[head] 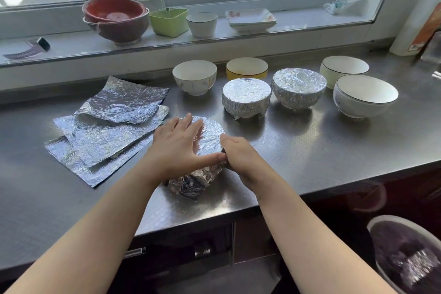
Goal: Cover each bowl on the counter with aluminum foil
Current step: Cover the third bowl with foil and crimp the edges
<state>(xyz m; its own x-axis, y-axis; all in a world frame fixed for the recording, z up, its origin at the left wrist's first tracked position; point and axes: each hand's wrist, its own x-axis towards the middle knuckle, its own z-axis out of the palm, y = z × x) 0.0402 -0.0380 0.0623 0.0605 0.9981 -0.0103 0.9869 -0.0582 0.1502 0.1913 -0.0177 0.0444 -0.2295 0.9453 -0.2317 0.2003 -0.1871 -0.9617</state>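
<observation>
Just left of our left hand we've got the spare foil sheets (105, 131), a loose overlapping pile on the steel counter (310, 150). Our left hand (177, 144) lies flat with straight fingers on top of the foil-wrapped bowl (210, 136), thumb along its near edge. Right beside it our right hand (241, 157) curls down over the bowl's right side, pinching the foil against it (fingertips are hidden, so that's about all we can tell). Beyond the right hand sit 2 finished foil-covered bowls (247, 96), side by side. Behind and to the right of those are 4 bare bowls (194, 76), still without foil.
</observation>
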